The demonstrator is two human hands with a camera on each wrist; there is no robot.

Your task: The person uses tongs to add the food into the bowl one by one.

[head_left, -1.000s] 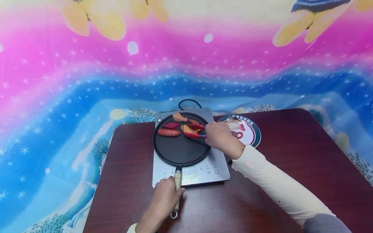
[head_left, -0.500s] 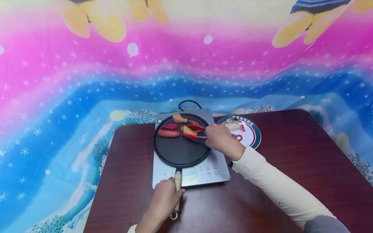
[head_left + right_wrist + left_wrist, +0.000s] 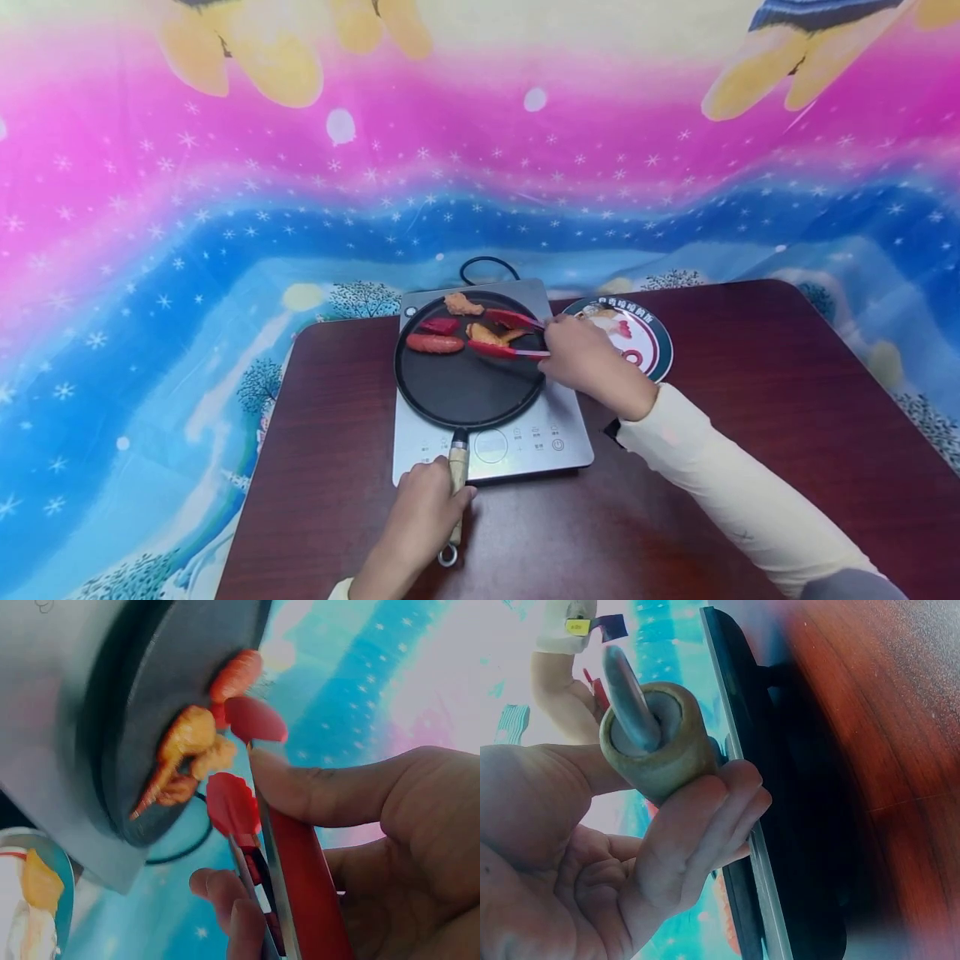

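Observation:
My left hand (image 3: 426,504) grips the pale handle (image 3: 457,467) of a black frying pan (image 3: 465,392), fingers curled round it; its metal hanging ring (image 3: 630,701) shows in the left wrist view. My right hand (image 3: 588,358) holds red-tipped tongs (image 3: 300,877) over the pan's right side. Their tips are spread on either side of a golden chicken wing (image 3: 486,335), which lies in the pan. Beside it are a sausage (image 3: 435,343), a dark red piece of food (image 3: 438,325) and a fried drumstick-like piece (image 3: 463,304). Another brown piece (image 3: 178,790) is mostly hidden by the tongs in the head view.
The pan stands on a silver induction cooker (image 3: 517,462) with a black cable (image 3: 489,260) looping behind. Right of it, a round plate (image 3: 660,354) with food is partly covered by my right hand. A dark red wooden table (image 3: 750,400) carries everything; a printed cloth hangs behind.
The tongs' tips have spread wider, and my right hand has drawn back a little to the right with them. The chicken wing stays where it was. My left hand has not moved.

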